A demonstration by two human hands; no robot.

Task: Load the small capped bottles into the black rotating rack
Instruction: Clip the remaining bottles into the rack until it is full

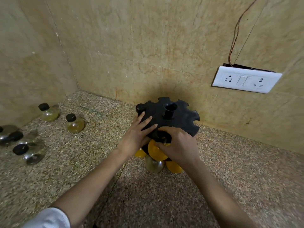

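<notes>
We have both hands on the black rotating rack [171, 117], which stands on the table [230, 170] near the tiled wall. Our left hand [139, 132] lies flat on the notched top disc, its grip spread and pressing down with nothing in it. Our right hand [179, 142] is at the near rim, its grip pinched around the neck of a small capped bottle [154, 164] whose round glass belly hangs straight below the disc, long axis upright, beside the yellow discs [156, 151] of the lower tier. One black cap [140, 107] already sits in a slot at the far left rim.

The relation that matters: the slot lies directly away from us, so we judge the neck must slide radially inward, toward the central post [170, 110], while the left hand stops the disc turning.

The remaining loose bottles [74, 122] stand well apart on the left, nearer our left hand.
</notes>
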